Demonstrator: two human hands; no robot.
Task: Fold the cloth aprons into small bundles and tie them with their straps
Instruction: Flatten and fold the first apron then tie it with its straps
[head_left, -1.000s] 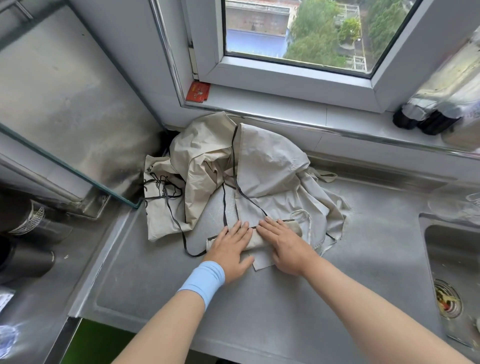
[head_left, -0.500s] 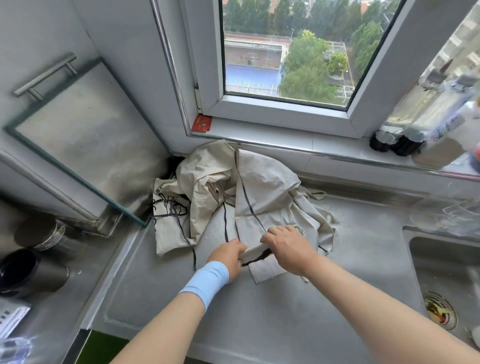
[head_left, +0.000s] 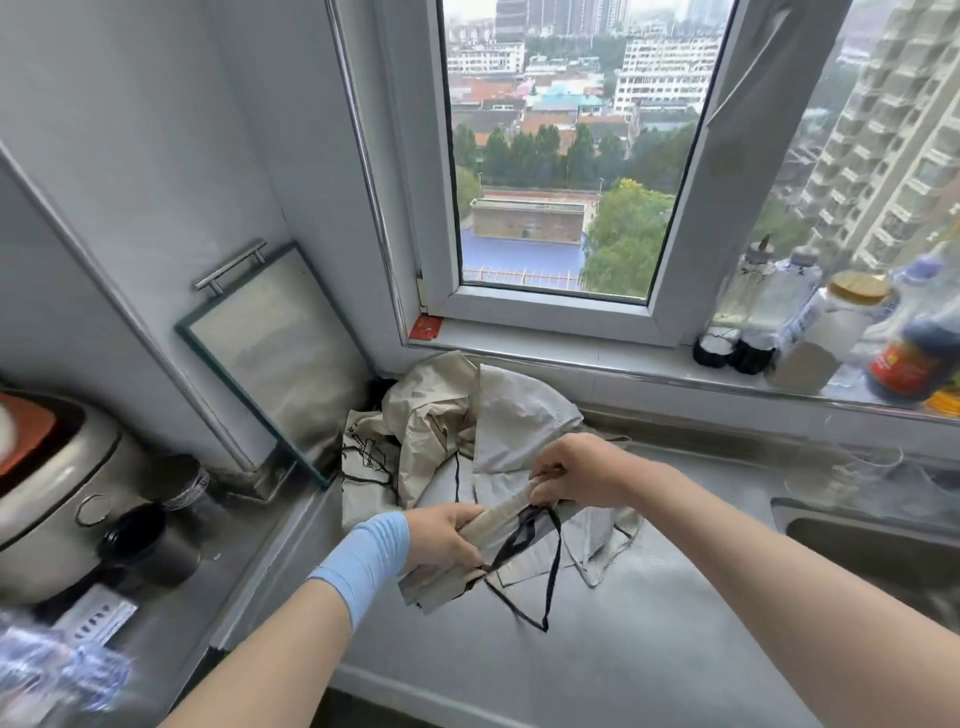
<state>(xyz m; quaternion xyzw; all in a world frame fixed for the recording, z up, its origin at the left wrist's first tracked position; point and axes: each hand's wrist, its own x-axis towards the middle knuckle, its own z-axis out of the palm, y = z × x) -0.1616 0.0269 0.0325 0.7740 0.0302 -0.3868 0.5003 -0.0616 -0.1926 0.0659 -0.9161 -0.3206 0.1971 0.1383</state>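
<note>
Lighting: soft overcast daylight from the window (head_left: 561, 156); even, moderately bright. Shadows faint on the steel bench (head_left: 649, 634). Wide-angle bending at the edges. Motion blur lower left and on the bottles (head_left: 831, 332) at right.

Bare counter (head_left: 623, 670) lies open across the lower centre and lower right, in front of the left hand (head_left: 441, 540) and right hand (head_left: 576, 470) gripping the rolled apron (head_left: 501, 517). Behind them the apron heap (head_left: 519, 415) and a leaning glass board (head_left: 270, 353) fill the back corner. A sink (head_left: 872, 540) bounds the right edge, bottles (head_left: 831, 327) crowd the upper-right sill (head_left: 571, 345), and a cooker (head_left: 52, 493) and cups (head_left: 148, 540) block the lower left.
</note>
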